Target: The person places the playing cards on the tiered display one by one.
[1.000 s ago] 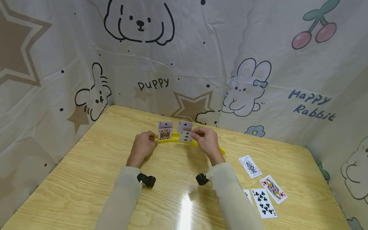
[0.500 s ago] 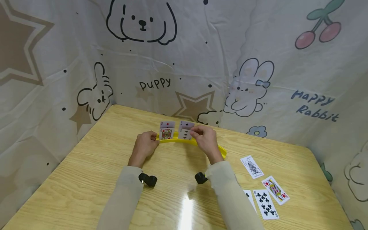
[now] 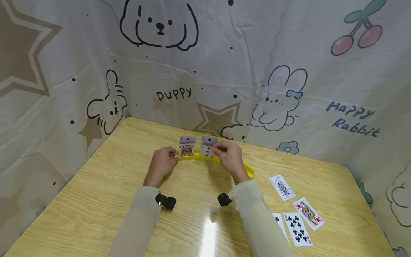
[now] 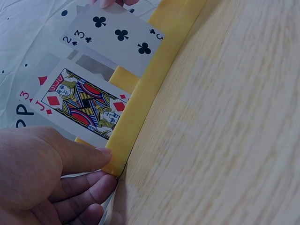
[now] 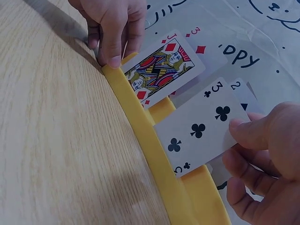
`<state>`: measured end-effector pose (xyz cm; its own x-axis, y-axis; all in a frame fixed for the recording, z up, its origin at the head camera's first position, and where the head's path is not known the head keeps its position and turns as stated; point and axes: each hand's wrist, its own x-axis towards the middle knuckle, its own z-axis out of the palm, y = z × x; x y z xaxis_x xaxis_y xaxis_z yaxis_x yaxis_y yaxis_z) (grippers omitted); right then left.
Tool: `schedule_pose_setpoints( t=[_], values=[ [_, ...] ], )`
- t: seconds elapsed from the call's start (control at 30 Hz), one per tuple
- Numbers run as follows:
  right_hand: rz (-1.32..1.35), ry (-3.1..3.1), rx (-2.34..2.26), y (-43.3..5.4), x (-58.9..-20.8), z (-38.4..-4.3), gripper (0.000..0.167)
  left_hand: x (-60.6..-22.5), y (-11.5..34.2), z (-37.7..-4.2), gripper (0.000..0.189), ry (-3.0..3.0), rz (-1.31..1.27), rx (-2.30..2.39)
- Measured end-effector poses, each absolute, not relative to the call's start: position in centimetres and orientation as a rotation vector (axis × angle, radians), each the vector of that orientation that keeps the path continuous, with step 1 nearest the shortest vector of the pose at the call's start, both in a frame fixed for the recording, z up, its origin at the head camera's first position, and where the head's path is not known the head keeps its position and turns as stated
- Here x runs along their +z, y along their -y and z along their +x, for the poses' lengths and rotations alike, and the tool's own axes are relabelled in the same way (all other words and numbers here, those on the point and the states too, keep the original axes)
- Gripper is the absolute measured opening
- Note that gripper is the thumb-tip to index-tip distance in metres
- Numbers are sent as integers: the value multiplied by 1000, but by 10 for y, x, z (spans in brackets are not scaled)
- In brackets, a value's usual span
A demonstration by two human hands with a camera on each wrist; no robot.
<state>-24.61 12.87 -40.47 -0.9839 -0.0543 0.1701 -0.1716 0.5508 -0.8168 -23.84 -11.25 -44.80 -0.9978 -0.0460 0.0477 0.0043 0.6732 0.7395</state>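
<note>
A curved yellow card holder (image 3: 213, 159) stands on the table, with playing cards upright in two rows. My left hand (image 3: 162, 162) grips its left end, thumb on the front wall in the left wrist view. Beside that thumb stands the jack of diamonds (image 4: 86, 105), a three of diamonds (image 4: 29, 96) behind it. My right hand (image 3: 229, 157) pinches the three of clubs (image 5: 199, 126) by its edge between thumb and fingers. That card's lower edge sits at the holder's front slot. Behind it shows the two of spades (image 3: 209, 140), partly covered.
On the table at the right lie a joker (image 3: 282, 187), a queen of hearts (image 3: 308, 213), a ten of clubs (image 3: 298, 229) and another card (image 3: 280, 225) partly hidden by the right sleeve. A printed cloth (image 3: 218, 71) hangs behind the table.
The right hand has brought the three of clubs slightly up and left, so it stands straighter at the front slot. The left hand keeps its grip on the holder's end.
</note>
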Motion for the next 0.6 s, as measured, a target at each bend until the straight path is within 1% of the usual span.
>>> schedule_pose_setpoints(
  t=[0.27,0.6],
  values=[
    [234,2659,1351,-126,-410,-249,10,-449,110,-238,33,2823,48,-1251],
    [215,2682,1304,-124,-410,-251,12,-450,112,-239,34,2824,39,-1230]
  ],
)
